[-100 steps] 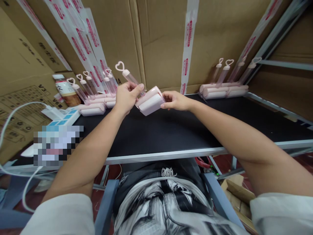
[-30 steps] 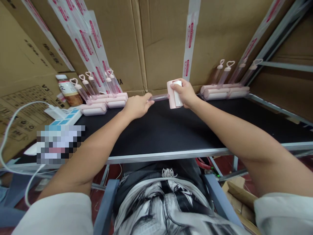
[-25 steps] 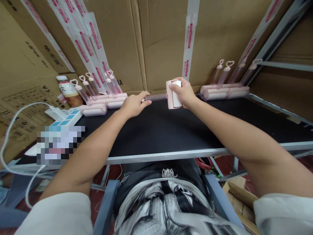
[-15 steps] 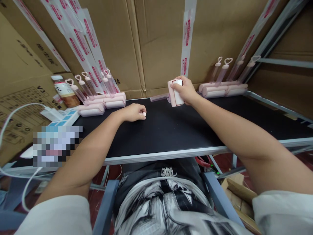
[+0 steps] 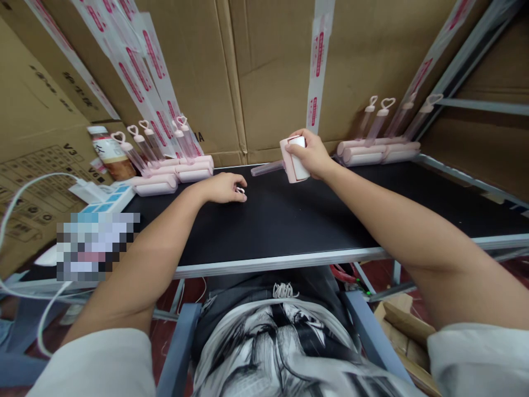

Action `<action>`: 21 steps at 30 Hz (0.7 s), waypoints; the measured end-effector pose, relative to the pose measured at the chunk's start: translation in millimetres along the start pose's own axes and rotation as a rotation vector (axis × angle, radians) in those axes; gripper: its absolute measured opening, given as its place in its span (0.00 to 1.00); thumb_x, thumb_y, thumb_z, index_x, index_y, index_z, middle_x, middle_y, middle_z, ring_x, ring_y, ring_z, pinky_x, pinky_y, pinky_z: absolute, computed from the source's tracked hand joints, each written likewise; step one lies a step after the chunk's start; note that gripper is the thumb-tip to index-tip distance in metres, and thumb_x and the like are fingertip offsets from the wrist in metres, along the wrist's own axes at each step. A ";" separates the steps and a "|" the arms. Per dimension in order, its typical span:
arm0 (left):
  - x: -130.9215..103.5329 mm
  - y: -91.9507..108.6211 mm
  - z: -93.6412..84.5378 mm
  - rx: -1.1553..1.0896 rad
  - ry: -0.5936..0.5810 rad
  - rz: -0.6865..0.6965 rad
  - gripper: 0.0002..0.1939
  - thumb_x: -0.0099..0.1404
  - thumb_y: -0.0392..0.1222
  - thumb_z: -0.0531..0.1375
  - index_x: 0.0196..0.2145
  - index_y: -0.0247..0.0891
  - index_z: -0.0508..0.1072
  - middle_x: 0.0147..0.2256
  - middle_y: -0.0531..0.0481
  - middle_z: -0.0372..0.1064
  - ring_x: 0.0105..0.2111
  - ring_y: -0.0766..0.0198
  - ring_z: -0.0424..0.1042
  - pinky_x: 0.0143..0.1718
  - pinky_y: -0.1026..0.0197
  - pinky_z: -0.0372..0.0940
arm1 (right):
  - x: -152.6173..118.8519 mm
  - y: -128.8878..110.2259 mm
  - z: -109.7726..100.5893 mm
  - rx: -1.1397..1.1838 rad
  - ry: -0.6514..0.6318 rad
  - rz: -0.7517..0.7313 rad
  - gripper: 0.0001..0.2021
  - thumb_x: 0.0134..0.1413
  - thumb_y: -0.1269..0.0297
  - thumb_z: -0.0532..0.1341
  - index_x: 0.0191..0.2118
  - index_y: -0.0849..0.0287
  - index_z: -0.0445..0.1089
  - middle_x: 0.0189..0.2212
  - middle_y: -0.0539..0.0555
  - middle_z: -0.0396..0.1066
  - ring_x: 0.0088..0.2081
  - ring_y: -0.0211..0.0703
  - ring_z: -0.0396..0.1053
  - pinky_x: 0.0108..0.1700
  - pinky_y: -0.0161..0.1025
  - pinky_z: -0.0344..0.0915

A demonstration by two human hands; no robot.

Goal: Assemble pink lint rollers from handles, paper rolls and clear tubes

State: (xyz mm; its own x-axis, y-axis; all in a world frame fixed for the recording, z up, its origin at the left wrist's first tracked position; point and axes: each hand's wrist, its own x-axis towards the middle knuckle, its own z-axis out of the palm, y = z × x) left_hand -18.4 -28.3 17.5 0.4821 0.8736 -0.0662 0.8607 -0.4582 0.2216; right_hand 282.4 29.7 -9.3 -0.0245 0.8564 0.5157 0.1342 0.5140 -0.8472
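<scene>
- Left hand (image 5: 225, 188) has dropped away from the clear pinkish plastic tube (image 5: 266, 168) since the earlier frame; right hand (image 5: 314, 156) has barely shifted.
- Left: fingers curled loosely around a small pale-pink plastic heart-loop cap (image 5: 240, 190), mostly hidden; probably pinched there to avoid setting it down.
- Right: gripping the white-and-pink plastic roller head (image 5: 298, 160), thumb in front, fingers behind, over the rear of the black flat tabletop (image 5: 264, 231). Looks like a steadying hold.
- Tube sticks out leftward from the head, capless end toward the left hand, presumably for easy reach.
- Similar pink roller units (image 5: 157, 186) line the back at both sides, heart-topped tubes up, seemingly to leave the middle for handling.
</scene>
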 end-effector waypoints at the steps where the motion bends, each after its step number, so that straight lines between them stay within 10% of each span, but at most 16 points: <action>1: -0.1 -0.2 -1.0 -0.011 0.025 -0.004 0.30 0.62 0.58 0.66 0.56 0.37 0.80 0.41 0.45 0.82 0.36 0.56 0.79 0.39 0.59 0.69 | 0.3 -0.2 0.2 0.006 0.005 -0.010 0.20 0.47 0.51 0.71 0.43 0.52 0.67 0.32 0.51 0.70 0.33 0.48 0.72 0.38 0.50 0.73; 9: -6.0 26.3 -4.5 0.047 0.724 0.290 0.24 0.75 0.56 0.56 0.57 0.37 0.75 0.55 0.36 0.74 0.57 0.48 0.72 0.62 0.46 0.67 | -24.7 -31.3 11.8 -0.195 -0.081 -0.335 0.30 0.47 0.45 0.75 0.52 0.54 0.70 0.45 0.55 0.75 0.49 0.56 0.73 0.56 0.53 0.69; 21: -31.4 84.2 1.6 0.025 0.778 0.306 0.24 0.73 0.67 0.58 0.51 0.45 0.73 0.51 0.40 0.69 0.63 0.36 0.68 0.61 0.31 0.66 | -81.3 -70.4 45.9 -0.219 -0.206 -0.498 0.27 0.56 0.47 0.70 0.58 0.50 0.66 0.51 0.59 0.75 0.48 0.57 0.77 0.53 0.53 0.73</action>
State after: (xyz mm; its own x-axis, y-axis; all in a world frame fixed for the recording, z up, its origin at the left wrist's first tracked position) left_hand 39.2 -94.5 36.7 0.4528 0.5690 0.6864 0.7177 -0.6894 0.0981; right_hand 229.5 -73.8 2.6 -0.3268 0.5172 0.7910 0.2582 0.8540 -0.4517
